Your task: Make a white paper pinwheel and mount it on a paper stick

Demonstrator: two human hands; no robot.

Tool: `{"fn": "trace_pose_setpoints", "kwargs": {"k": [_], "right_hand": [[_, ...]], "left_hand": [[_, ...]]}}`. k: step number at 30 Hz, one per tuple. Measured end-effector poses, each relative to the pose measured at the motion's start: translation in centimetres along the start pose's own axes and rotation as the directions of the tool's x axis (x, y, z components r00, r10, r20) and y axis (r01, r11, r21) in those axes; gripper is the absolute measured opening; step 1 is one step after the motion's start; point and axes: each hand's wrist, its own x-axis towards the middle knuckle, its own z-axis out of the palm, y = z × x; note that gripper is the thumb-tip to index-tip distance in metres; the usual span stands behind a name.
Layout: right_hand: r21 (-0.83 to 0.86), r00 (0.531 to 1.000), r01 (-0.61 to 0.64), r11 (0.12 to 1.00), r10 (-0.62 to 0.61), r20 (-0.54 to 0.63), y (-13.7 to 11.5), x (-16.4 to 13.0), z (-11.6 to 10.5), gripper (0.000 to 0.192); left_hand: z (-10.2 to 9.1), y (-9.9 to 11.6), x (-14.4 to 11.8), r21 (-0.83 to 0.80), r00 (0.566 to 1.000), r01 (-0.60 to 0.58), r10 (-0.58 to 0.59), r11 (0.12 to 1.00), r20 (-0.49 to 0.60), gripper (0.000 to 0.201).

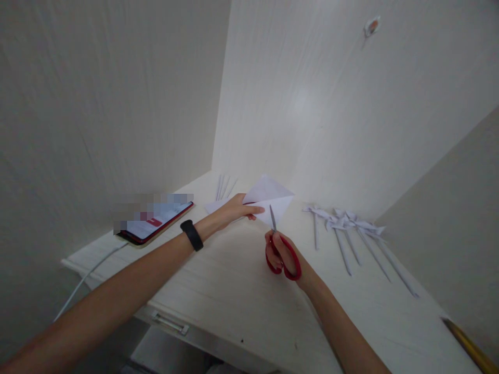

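My left hand (234,210) pinches a folded white sheet of paper (273,200), held a little above the white desk (234,291). A black band sits on that wrist. My right hand (286,254) grips red-handled scissors (281,252), fingers through the loops. The scissor blades point up at the paper's lower edge and touch it.
A phone (156,221) with a lit screen lies at the desk's left, a white cable running off the edge. Several white paper flowers on rolled stems (351,234) lie at the right. Thin paper strips (223,187) rest by the back wall. A drawer handle (170,322) is below.
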Motion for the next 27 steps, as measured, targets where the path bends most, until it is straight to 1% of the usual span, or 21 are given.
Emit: {"fn": "trace_pose_setpoints", "kwargs": {"k": [4,8,14,17,21,25,27], "right_hand": [[-0.061,1.0,0.008,0.998,-0.009,-0.02,0.2,0.0,0.0,0.037],[-0.091,0.999,0.0,0.996,-0.003,-0.033,0.2,-0.1,0.1,0.039],[-0.151,0.998,-0.057,0.987,0.051,-0.043,-0.9,-0.5,0.6,0.043],[-0.176,0.997,-0.056,0.983,0.045,-0.067,-1.1,-0.5,0.5,0.044],[-0.118,0.997,-0.049,0.992,0.042,-0.063,-0.5,-0.4,0.0,0.043],[0.019,0.997,-0.074,0.997,0.075,-0.014,0.1,-0.4,-0.3,0.042],[0.081,0.996,-0.092,0.992,0.091,0.017,0.1,-0.3,-0.3,0.044]], "left_hand": [[0.0,0.0,0.0,-0.012,1.0,0.005,-0.004,1.0,0.014,0.029],[0.0,0.1,-0.1,-0.014,1.0,0.014,-0.014,1.0,0.004,0.029],[0.0,0.0,0.0,-0.011,1.0,0.017,-0.017,1.0,0.016,0.031],[-0.1,0.0,0.0,-0.012,0.999,0.018,-0.018,1.0,0.027,0.03],[-0.1,-0.1,0.1,-0.026,0.999,0.025,-0.025,0.999,0.031,0.03],[-0.1,-0.1,0.1,-0.012,0.999,0.033,-0.033,0.999,0.034,0.028],[0.0,0.0,0.0,-0.005,0.999,0.031,-0.031,0.999,0.035,0.027]]}}
